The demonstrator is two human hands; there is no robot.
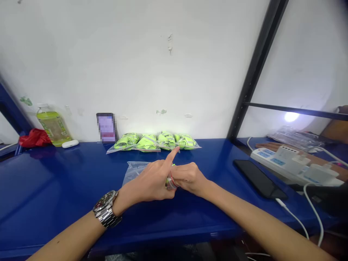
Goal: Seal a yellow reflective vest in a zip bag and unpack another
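Bundle (170,182) pinched between left hand (152,181) and right hand (189,177).

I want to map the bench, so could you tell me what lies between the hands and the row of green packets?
In the head view, a clear plastic bag lies there, on the blue table.

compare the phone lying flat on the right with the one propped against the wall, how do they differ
The flat phone lies on the blue table, while the propped phone stands upright against the wall. The flat phone's screen is dark; the propped phone's is lit. A white cable runs to the flat phone; none shows at the propped phone. Both sit on the same table.
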